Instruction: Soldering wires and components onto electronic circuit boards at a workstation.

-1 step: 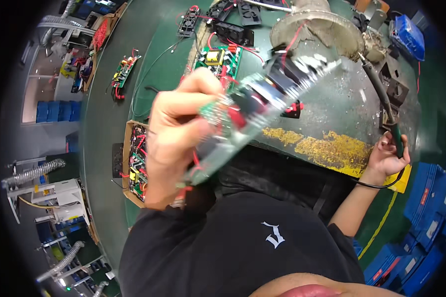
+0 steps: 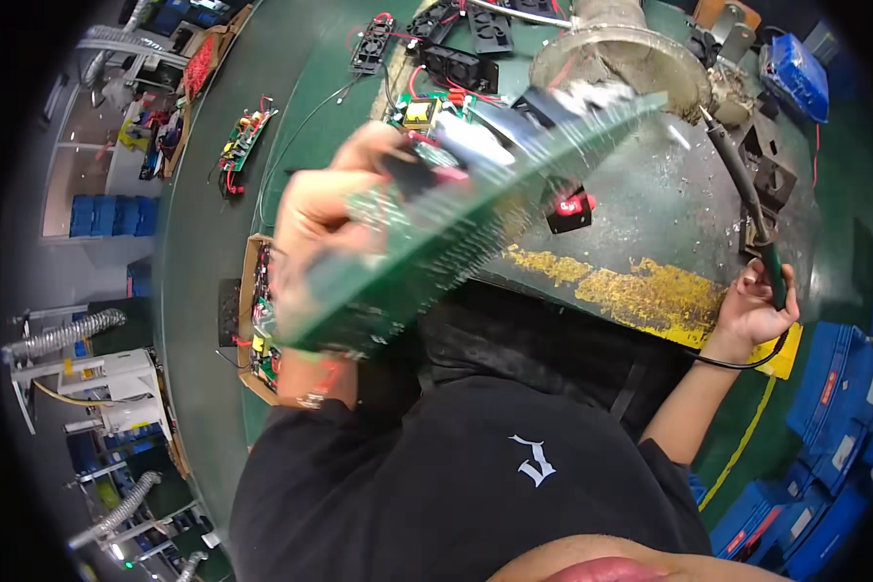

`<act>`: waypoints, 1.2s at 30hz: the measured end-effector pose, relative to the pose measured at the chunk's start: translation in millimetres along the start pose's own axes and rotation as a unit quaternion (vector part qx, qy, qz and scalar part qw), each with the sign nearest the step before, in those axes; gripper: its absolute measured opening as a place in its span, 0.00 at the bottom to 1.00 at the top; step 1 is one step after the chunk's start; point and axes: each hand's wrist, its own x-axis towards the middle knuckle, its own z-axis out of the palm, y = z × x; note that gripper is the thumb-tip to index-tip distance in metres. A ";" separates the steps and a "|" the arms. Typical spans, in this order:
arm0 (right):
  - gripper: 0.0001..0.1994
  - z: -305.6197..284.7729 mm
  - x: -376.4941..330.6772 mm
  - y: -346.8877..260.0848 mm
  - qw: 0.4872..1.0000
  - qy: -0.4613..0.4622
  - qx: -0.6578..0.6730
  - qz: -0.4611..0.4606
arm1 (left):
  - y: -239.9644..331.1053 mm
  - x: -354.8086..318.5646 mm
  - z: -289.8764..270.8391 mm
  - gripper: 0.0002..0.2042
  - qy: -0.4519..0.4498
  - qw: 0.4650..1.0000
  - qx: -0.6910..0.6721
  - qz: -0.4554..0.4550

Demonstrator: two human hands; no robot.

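Note:
My left hand (image 2: 325, 209) is closed on a green circuit board (image 2: 456, 242), held tilted above the near edge of the bench. The board is smeared by motion. Its solder side with many pins faces me, and dark and silvery parts stick out on the far side. At the right, my right hand (image 2: 761, 306) is wrapped round the green handle of a soldering iron (image 2: 732, 175). The iron's tip points up and left, next to the base of a pale fume duct (image 2: 611, 63). A dark bracket (image 2: 768, 160) lies beside the iron.
Another circuit board (image 2: 420, 113) and several black fans (image 2: 456, 66) lie behind my left hand. A small black plate with a red part (image 2: 569, 209) lies on the bench. A cardboard box (image 2: 254, 383) of boards stands left, a single board (image 2: 245, 144) beyond it. Blue bins (image 2: 834, 388) stand right.
The circuit board in my left hand has turned, so more of its pinned underside shows. My left hand has shifted slightly left. My right hand and the soldering iron have barely moved.

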 end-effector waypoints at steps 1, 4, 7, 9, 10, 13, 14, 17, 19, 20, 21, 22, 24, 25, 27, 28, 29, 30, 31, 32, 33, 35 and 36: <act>0.20 1.7 -0.7 1.5 1.000 0.005 0.001 -0.005 | 4.4 -4.9 1.3 0.13 0.005 1.000 0.001 0.009; 0.20 10.2 -0.7 0.0 1.000 0.017 -0.008 -0.018 | 41.1 -22.8 -30.6 0.14 0.100 0.992 0.006 0.078; 0.20 11.1 -0.3 -0.7 1.000 -0.005 -0.003 -0.020 | 74.5 -39.3 -80.4 0.15 0.201 0.969 0.014 0.141; 0.20 10.4 2.6 2.1 0.999 0.019 -0.010 -0.029 | 105.2 -72.3 -110.5 0.16 0.270 0.946 0.022 0.177; 0.20 8.1 4.1 3.5 0.999 0.019 -0.012 -0.028 | 123.8 -88.4 -123.5 0.16 0.304 0.932 0.030 0.195; 0.21 0.2 9.1 -4.4 1.000 -0.017 -0.011 -0.001 | 170.2 -116.5 -157.5 0.14 0.384 0.896 0.151 0.163; 0.21 -0.6 10.3 -6.4 1.000 -0.009 -0.006 -0.003 | 180.6 -123.9 -180.8 0.14 0.391 0.893 0.153 0.165; 0.19 -8.2 13.6 -8.3 1.000 0.000 -0.024 -0.014 | 178.1 -130.1 -213.3 0.07 0.372 0.828 0.417 0.034; 0.19 -5.9 14.7 -4.8 0.999 0.002 -0.035 -0.013 | 189.3 -164.4 -277.6 0.08 0.359 0.730 0.581 -0.037; 0.19 -7.1 14.8 -4.7 0.999 0.006 -0.040 -0.019 | 182.1 -177.4 -295.6 0.09 0.371 0.690 0.617 -0.077; 0.19 -15.2 17.7 -8.7 0.998 -0.053 -0.034 0.010 | 174.9 -191.7 -309.6 0.10 0.376 0.639 0.659 -0.124; 0.19 -17.4 18.4 -8.0 0.998 -0.053 -0.035 0.015 | 168.6 -208.6 -324.5 0.10 0.377 0.584 0.698 -0.170; 0.20 -18.4 17.8 -10.5 0.997 -0.016 -0.064 -0.029 | 150.5 -233.8 -337.1 0.10 0.255 0.537 0.781 -0.192; 0.21 -17.6 18.9 -6.0 0.998 -0.032 -0.054 0.000 | 162.9 -292.4 -379.3 0.09 0.222 0.527 0.773 -0.274; 0.21 -24.0 21.1 -11.2 0.998 -0.040 -0.056 -0.014 | 121.7 -315.5 -382.4 0.13 0.329 0.471 0.761 -0.301; 0.21 -24.8 21.5 -11.7 0.998 -0.037 -0.051 -0.009 | 115.1 -343.7 -384.6 0.12 0.427 0.508 0.666 -0.341; 0.21 -21.0 19.2 -14.7 0.995 -0.084 -0.052 0.007 | 102.8 -346.9 -376.3 0.11 0.435 0.495 0.634 -0.404; 0.20 -19.3 18.3 -11.4 0.994 -0.085 -0.070 0.021 | 109.6 -395.0 -387.7 0.10 0.422 0.461 0.662 -0.414; 0.20 -11.7 13.4 -14.3 0.992 -0.095 -0.081 0.030 | 92.3 -398.3 -383.1 0.09 0.376 0.459 0.667 -0.451; 0.19 -5.2 10.4 -17.0 0.990 -0.105 -0.091 0.038 | 76.5 -393.1 -373.8 0.09 0.395 0.479 0.614 -0.488; 0.19 -6.3 11.7 -17.5 0.988 -0.097 -0.112 0.037 | 75.5 -407.5 -375.0 0.09 0.374 0.446 0.611 -0.537; 0.18 0.1 13.7 -11.1 0.988 -0.087 -0.111 0.062 | 89.7 -457.3 -396.3 0.09 0.338 0.441 0.642 -0.529; 0.18 -5.9 16.9 -10.0 0.989 -0.077 -0.116 0.058 | 93.0 -471.0 -405.0 0.10 0.298 0.449 0.665 -0.517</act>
